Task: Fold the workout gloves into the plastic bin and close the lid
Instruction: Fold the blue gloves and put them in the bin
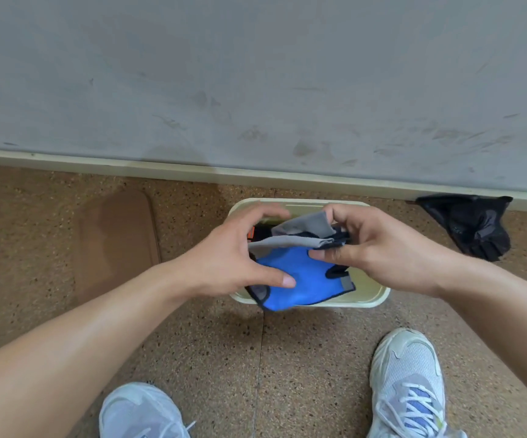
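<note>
Above the open cream plastic bin (370,299), the left hand (224,257) and right hand (379,248) pinch a half-folded blue-and-grey workout glove (300,276).

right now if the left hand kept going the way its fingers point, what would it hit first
The left hand points right, across the blue and grey glove it grips. Its fingertips would likely meet the right hand first, above the plastic bin; depth is unclear.
</note>
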A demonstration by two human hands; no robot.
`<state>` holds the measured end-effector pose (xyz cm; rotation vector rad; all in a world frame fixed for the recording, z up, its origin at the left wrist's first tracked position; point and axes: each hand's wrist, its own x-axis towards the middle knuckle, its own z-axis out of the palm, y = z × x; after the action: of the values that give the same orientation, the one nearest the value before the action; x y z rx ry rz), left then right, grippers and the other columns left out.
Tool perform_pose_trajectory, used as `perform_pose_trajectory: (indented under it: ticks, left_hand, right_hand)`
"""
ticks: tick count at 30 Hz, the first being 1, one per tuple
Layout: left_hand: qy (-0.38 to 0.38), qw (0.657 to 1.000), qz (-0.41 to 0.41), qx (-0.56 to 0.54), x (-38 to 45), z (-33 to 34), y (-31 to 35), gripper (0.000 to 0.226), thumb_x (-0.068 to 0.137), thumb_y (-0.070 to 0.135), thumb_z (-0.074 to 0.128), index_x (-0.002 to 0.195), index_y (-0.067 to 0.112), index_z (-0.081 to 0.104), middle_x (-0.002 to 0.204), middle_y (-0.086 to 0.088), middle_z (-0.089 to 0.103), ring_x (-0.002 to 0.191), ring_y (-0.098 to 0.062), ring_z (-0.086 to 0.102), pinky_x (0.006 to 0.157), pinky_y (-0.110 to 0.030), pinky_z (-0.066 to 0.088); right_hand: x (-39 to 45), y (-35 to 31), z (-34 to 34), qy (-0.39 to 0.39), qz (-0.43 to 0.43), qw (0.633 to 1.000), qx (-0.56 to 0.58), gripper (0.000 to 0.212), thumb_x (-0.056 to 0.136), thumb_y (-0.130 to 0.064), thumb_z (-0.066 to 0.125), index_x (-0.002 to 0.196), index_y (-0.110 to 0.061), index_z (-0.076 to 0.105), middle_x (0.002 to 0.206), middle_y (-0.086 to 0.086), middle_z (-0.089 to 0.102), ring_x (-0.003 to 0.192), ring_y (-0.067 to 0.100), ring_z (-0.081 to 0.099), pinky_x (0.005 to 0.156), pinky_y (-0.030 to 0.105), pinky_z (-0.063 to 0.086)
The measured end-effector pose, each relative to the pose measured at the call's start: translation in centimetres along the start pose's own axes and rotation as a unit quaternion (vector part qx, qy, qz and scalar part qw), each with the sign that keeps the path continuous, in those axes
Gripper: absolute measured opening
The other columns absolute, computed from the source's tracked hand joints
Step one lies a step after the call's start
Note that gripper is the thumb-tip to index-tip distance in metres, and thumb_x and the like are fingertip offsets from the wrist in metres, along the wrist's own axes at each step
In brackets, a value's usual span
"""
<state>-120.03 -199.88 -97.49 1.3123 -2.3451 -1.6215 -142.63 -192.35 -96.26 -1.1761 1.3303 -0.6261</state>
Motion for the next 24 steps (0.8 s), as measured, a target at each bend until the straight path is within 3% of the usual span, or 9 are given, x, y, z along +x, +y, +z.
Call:
perform_pose_trajectory:
  ticks: [2,4,8,10,13,15,17,20,24]
  left_hand:
    - [-0.025,0.998,-0.023,-0.05,-0.1,-0.1,-0.1,0.044,0.068,0.036,0.092,0.102,0.033,0.064,0.093,0.026,0.066,0.083,0.006,0.059,0.076,-0.012,0.043]
    - [-0.027,0.996,-0.034,-0.081,-0.1,0.1,-0.6,0.03,0.073,0.036,0.089,0.087,0.025,0.064,0.075,0.017,0.066,0.069,-0.001,0.059,0.069,-0.018,0.043]
    - [0.058,0.99,-0.069,-0.108,0.2,0.9,-1.4,0.031,0.079,0.035,0.084,0.099,0.02,0.066,0.094,0.004,0.08,0.091,-0.018,0.076,0.085,-0.034,0.055]
    - [0.125,0.984,-0.084,-0.096,0.5,1.1,-1.7,0.027,0.082,0.037,0.081,0.103,0.028,0.065,0.1,0.006,0.078,0.095,-0.018,0.074,0.086,-0.032,0.058]
    - [0.165,0.984,-0.05,0.044,0.9,1.5,-1.6,0.024,0.09,0.035,0.071,0.112,0.032,0.061,0.106,0.012,0.07,0.095,-0.011,0.067,0.084,-0.034,0.057]
    - [0.184,0.966,0.008,0.182,1.4,1.9,-1.8,0.024,0.092,0.029,0.065,0.115,0.027,0.059,0.11,0.008,0.069,0.096,-0.017,0.066,0.082,-0.037,0.055]
    - [0.187,0.938,0.032,0.289,1.9,2.3,-2.0,0.027,0.092,0.028,0.063,0.117,0.022,0.058,0.114,0.002,0.069,0.097,-0.024,0.065,0.084,-0.038,0.051]
    - [0.167,0.901,0.024,0.399,2.2,2.8,-2.2,0.041,0.089,0.032,0.067,0.126,0.017,0.058,0.123,-0.002,0.065,0.11,-0.025,0.06,0.095,-0.038,0.043]
    - [0.129,0.92,0.081,0.36,1.7,3.6,-1.8,0.031,0.092,0.021,0.062,0.122,0.015,0.067,0.114,-0.002,0.068,0.109,-0.024,0.059,0.096,-0.037,0.047]
  right_hand:
    - [0.0,-0.1,-0.9,0.004,0.0,1.0,0.022,0.018,0.092,0.001,0.067,0.108,0.005,0.06,0.093,0.015,0.068,0.084,0.011,0.064,0.069,0.022,0.056]
    - [0.0,0.4,-1.6,0.003,0.013,1.0,0.019,0.013,0.092,0.004,0.066,0.102,0.005,0.058,0.09,0.013,0.064,0.082,0.015,0.061,0.07,0.025,0.055]
    - [0.5,1.5,-1.3,0.034,0.072,0.996,0.045,0.023,0.093,0.004,0.065,0.115,0.0,0.062,0.108,0.022,0.072,0.093,0.021,0.071,0.079,0.028,0.06]
    - [1.1,2.2,-0.7,0.086,0.133,0.984,0.085,0.027,0.095,0.002,0.065,0.12,-0.007,0.064,0.109,0.018,0.075,0.086,0.019,0.076,0.069,0.026,0.061]
    - [2.5,3.4,0.5,0.107,0.235,0.96,0.104,0.025,0.098,-0.003,0.062,0.123,-0.004,0.061,0.102,0.014,0.068,0.056,0.01,0.072,0.047,0.022,0.056]
    - [3.6,4.1,1.3,0.108,0.269,0.949,0.124,0.025,0.1,-0.004,0.06,0.124,-0.001,0.058,0.103,0.017,0.064,0.063,0.02,0.074,0.049,0.026,0.059]
    - [4.4,4.6,2.0,0.117,0.284,0.944,0.117,0.022,0.101,-0.006,0.058,0.122,0.0,0.055,0.103,0.017,0.062,0.068,0.026,0.075,0.051,0.029,0.062]
    - [5.3,5.2,2.5,0.127,0.29,0.947,0.056,0.028,0.102,-0.015,0.059,0.126,-0.004,0.052,0.105,0.013,0.066,0.06,0.016,0.075,0.051,0.029,0.062]
    - [5.1,5.5,2.2,0.165,0.258,0.95,-0.06,0.038,0.097,-0.034,0.064,0.121,-0.013,0.044,0.105,0.009,0.068,0.073,0.025,0.076,0.061,0.038,0.065]
